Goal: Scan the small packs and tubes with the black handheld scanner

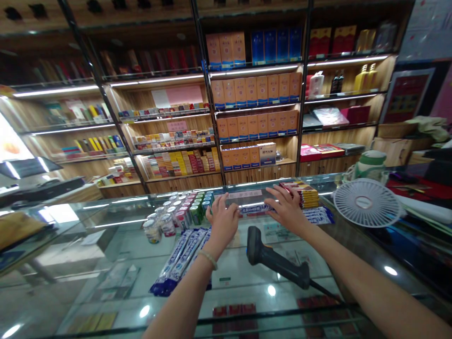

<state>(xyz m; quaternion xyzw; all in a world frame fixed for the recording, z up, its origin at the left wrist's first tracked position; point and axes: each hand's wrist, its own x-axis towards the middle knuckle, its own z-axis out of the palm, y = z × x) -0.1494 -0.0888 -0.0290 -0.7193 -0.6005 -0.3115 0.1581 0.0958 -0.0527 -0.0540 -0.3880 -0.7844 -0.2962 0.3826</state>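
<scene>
A long blue-and-white packet point(254, 209) lies crosswise over the glass counter, between my two hands. My left hand point(223, 221) is at its left end, fingers curved and thumb beside the packet. My right hand point(290, 213) has its thumb and fingers around the right end. More long packets point(183, 259) of the same look lie side by side under my left forearm. Just left of my left hand stand rows of small cans and jars point(180, 207). Red-and-yellow packs point(306, 194) are stacked behind my right hand, with further blue-and-white packets point(319, 215) in front of them.
A black barcode scanner point(275, 259) lies between my forearms, its cable running right. A white round fan point(367, 202) and a green-and-white jug point(370, 165) stand at the right. Shelves point(257, 106) of boxed goods line the wall behind the glass counter point(134, 263).
</scene>
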